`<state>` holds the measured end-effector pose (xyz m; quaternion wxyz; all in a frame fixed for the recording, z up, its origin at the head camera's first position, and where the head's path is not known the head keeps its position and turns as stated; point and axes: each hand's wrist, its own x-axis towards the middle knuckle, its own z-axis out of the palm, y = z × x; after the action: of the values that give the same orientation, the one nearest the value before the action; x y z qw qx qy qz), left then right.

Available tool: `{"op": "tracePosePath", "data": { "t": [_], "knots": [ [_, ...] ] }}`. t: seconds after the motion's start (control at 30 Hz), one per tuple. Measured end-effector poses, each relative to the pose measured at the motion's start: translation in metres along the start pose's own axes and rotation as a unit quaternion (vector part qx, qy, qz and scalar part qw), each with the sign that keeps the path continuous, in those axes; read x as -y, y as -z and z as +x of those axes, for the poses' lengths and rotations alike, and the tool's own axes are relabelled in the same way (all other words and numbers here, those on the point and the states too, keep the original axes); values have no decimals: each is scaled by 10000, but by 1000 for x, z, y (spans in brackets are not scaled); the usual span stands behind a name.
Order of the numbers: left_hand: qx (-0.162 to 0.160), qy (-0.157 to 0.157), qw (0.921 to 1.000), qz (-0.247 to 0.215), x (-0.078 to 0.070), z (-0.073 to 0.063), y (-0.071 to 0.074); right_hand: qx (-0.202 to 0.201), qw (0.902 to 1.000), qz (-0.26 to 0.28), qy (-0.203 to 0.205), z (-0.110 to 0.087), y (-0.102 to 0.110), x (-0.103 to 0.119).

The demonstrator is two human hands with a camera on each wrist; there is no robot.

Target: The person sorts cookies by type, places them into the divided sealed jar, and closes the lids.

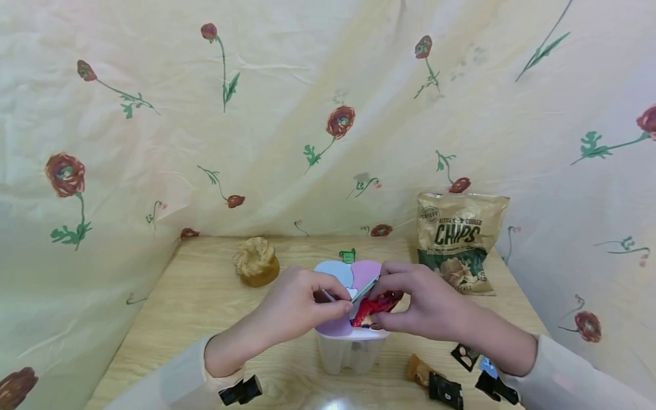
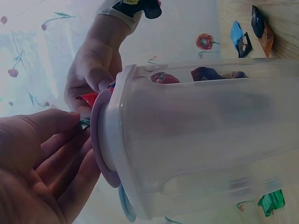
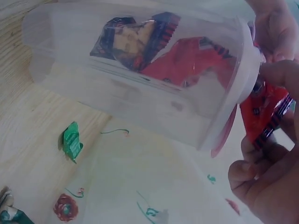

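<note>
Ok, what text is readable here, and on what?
"CHIPS", on the gold chip bag.
"KETTLE COOKED", above that, same bag.
"CRISPY", on that bag's round badge.
Too small or blurred: the bag's other print, and marks on the red packet at the right hand and black packets.

This is a tabletop nook curtained off by cloth, though whether inside a home or elsewhere cannot be told: cream floral fabric hangs behind and along both sides of a wood-grain table, where a chips bag, a bun-like pastry and small wrapped snacks look domestic
</note>
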<state>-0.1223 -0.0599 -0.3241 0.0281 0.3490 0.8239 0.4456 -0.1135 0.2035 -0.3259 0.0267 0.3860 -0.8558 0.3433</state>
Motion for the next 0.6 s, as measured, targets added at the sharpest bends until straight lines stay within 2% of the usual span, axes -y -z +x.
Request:
{"op": "tracePosePath", "data": {
  "t": [0.2, 0.6],
  "knots": [
    [18, -37, 10000, -11, -1, 0, -1, 24, 9971, -544, -526, 0, -2, 12],
    [-15, -178, 9998, 5, 1, 0, -3, -33, 9928, -1046, -587, -2, -3, 21]
  ]
}}
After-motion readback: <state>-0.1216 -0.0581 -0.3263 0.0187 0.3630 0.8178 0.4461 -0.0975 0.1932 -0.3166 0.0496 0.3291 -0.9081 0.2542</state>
